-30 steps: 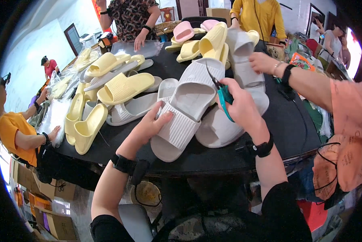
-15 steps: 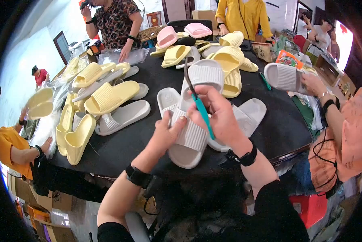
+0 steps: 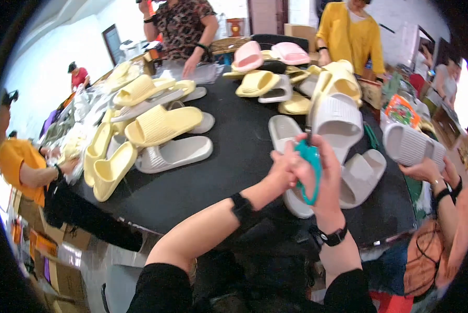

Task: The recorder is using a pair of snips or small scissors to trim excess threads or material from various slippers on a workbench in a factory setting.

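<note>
Teal-handled scissors (image 3: 311, 180) are in my right hand (image 3: 329, 182), their dark blade pointing away from me. My left hand (image 3: 283, 175) is closed right beside the handles; whatever its fingertips pinch is hidden. Below both hands lies a light grey slipper (image 3: 298, 204), partly covered by them. Just beyond, a grey slipper (image 3: 338, 122) with a ribbed strap rests against a yellow slipper (image 3: 320, 96). To the right of my right hand is another grey slipper (image 3: 362, 177), and a grey sole (image 3: 285, 133) shows behind my left hand.
Yellow and grey slippers (image 3: 163, 125) are heaped on the black table (image 3: 229, 172) at left. Pink slippers (image 3: 290, 53) top the far pile. A green-handled tool (image 3: 371, 136) lies at right. A co-worker's hands (image 3: 427, 171) hold a grey slipper (image 3: 412, 146); other people stand around.
My view has turned left, so things appear farther right. My left hand has left the slipper's strap and come up to the scissors, which now point more directly away from me.
</note>
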`<move>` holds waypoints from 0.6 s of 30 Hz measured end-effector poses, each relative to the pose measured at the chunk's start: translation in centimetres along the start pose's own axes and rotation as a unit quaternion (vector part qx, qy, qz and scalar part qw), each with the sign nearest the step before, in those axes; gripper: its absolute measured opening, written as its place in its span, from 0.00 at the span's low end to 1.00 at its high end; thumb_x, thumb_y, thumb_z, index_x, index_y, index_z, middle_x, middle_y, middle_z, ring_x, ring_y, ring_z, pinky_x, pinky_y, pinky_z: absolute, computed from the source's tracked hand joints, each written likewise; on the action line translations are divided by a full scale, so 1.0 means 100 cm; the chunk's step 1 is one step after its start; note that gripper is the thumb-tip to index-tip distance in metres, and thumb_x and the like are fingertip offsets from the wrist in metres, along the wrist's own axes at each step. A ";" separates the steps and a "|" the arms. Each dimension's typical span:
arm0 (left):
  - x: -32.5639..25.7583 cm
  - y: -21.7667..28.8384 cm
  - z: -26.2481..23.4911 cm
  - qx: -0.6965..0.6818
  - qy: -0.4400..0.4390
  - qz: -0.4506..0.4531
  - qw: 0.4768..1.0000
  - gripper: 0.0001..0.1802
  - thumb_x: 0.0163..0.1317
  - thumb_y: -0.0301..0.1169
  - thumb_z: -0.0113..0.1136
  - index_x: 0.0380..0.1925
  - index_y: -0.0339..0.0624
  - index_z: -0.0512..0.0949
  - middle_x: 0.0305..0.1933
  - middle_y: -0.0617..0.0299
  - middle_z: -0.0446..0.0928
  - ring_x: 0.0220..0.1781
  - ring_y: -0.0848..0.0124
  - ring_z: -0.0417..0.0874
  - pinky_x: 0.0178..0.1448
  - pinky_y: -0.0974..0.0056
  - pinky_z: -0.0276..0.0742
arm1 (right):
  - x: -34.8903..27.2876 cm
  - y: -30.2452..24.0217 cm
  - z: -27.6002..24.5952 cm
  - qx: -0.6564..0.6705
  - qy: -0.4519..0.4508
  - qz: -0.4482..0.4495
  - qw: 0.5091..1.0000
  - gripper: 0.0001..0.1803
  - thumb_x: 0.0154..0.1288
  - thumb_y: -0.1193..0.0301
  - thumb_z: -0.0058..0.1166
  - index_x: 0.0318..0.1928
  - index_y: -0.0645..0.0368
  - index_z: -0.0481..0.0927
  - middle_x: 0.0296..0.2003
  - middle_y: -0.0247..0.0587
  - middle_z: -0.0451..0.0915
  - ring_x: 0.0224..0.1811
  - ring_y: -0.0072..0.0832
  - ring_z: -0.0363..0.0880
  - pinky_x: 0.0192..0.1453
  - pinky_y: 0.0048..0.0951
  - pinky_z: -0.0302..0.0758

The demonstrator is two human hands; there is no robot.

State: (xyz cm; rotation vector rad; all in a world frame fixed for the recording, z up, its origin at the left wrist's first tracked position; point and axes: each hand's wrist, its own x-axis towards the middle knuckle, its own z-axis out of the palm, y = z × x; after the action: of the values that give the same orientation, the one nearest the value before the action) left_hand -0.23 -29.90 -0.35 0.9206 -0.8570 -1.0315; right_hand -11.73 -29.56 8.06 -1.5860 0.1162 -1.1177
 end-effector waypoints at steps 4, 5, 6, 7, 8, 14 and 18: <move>0.007 0.026 0.014 0.166 0.020 -0.145 0.975 0.26 0.63 0.52 0.44 0.57 0.54 0.61 0.52 0.37 0.55 0.43 0.42 0.76 0.38 0.48 0.80 | -0.003 -0.012 0.004 0.089 0.042 0.110 0.989 0.21 0.58 0.79 0.54 0.53 0.61 0.67 0.36 0.43 0.77 0.25 0.19 0.74 0.25 0.18 0.72; 0.021 0.005 0.009 0.212 0.051 -0.209 0.953 0.26 0.62 0.53 0.46 0.57 0.55 0.64 0.53 0.38 0.57 0.47 0.42 0.74 0.45 0.50 0.79 | -0.005 -0.014 0.012 0.113 0.044 0.104 0.987 0.22 0.57 0.77 0.55 0.53 0.62 0.67 0.35 0.42 0.77 0.24 0.19 0.74 0.25 0.19 0.72; 0.018 -0.017 -0.018 0.148 -0.004 0.012 0.989 0.30 0.59 0.53 0.52 0.57 0.53 0.64 0.52 0.38 0.58 0.48 0.41 0.74 0.46 0.50 0.79 | -0.007 -0.015 0.020 0.137 0.046 0.100 0.985 0.23 0.57 0.76 0.56 0.53 0.63 0.67 0.34 0.42 0.76 0.23 0.19 0.73 0.25 0.19 0.72; 0.016 0.006 0.000 0.212 -0.025 -0.077 0.974 0.33 0.57 0.53 0.55 0.59 0.53 0.62 0.54 0.34 0.57 0.49 0.39 0.74 0.46 0.51 0.79 | -0.008 -0.008 0.015 0.116 0.055 0.097 0.987 0.23 0.58 0.74 0.56 0.53 0.64 0.67 0.33 0.42 0.76 0.22 0.20 0.73 0.25 0.19 0.72; 0.015 0.036 0.029 0.273 -0.057 -0.159 0.947 0.36 0.56 0.53 0.57 0.61 0.53 0.60 0.56 0.31 0.55 0.50 0.37 0.74 0.47 0.52 0.79 | -0.008 -0.010 0.005 0.088 0.069 0.085 0.990 0.24 0.58 0.71 0.56 0.53 0.65 0.66 0.32 0.42 0.76 0.20 0.20 0.72 0.25 0.19 0.72; 0.058 -0.021 0.004 0.413 -0.045 -0.012 0.909 0.45 0.56 0.52 0.57 0.61 0.28 0.52 0.58 0.25 0.60 0.53 0.33 0.71 0.60 0.51 0.68 | -0.008 -0.007 0.017 0.096 0.036 0.046 0.994 0.28 0.61 0.61 0.53 0.55 0.67 0.63 0.21 0.35 0.67 0.16 0.20 0.65 0.18 0.19 0.64; 0.020 0.018 0.000 0.404 0.036 0.048 0.913 0.27 0.56 0.46 0.58 0.43 0.30 0.72 0.47 0.42 0.76 0.45 0.45 0.78 0.55 0.53 0.69 | -0.006 0.009 0.009 0.111 0.002 0.105 0.988 0.24 0.60 0.64 0.54 0.51 0.67 0.66 0.21 0.38 0.71 0.16 0.22 0.67 0.19 0.21 0.66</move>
State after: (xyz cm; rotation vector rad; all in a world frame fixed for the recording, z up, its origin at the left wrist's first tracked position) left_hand 0.88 -31.36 1.63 1.5767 -1.2840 -0.5272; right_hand -11.01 -28.85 7.08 -1.3405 0.1527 -0.9344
